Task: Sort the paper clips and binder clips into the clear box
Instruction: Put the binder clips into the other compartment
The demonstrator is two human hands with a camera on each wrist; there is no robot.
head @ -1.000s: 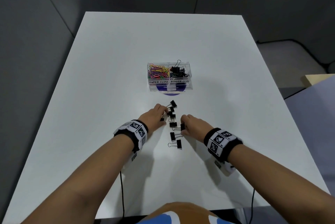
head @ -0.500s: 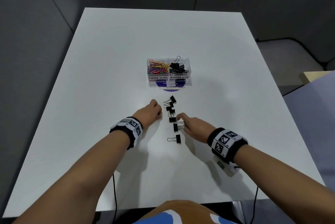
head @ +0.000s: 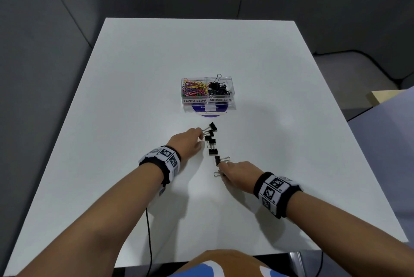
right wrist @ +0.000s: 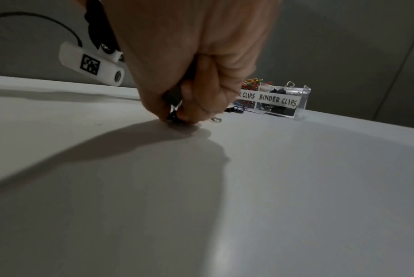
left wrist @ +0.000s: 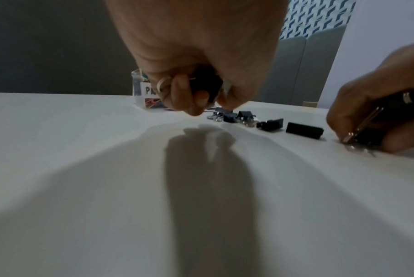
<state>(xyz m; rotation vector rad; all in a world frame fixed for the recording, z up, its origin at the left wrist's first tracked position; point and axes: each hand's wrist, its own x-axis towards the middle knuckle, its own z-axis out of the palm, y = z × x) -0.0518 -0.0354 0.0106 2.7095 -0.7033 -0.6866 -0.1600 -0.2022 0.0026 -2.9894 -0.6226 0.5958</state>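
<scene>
The clear box [head: 231,106] stands mid-table, with coloured paper clips [head: 193,89] in its left half and black binder clips [head: 218,90] in its right half. A row of loose black binder clips [head: 211,142] lies on the table before it. My left hand [head: 201,136] touches the wire handle of the farthest clip [head: 213,126]; the left wrist view shows a black binder clip [left wrist: 203,84] held in its curled fingers. My right hand [head: 220,170] pinches the nearest clip [right wrist: 173,116] against the table, with more black clips [left wrist: 395,106] in its palm.
The white table [head: 134,75] has edges close on the left and right. A purple disc [head: 209,114] lies under the box's front. A black cable [head: 149,243] runs off the near edge. Grey panel walls stand behind.
My right hand has drawn back toward me, from the middle of the row to the nearest clip. My left hand has shifted a little forward to the farthest clip.
</scene>
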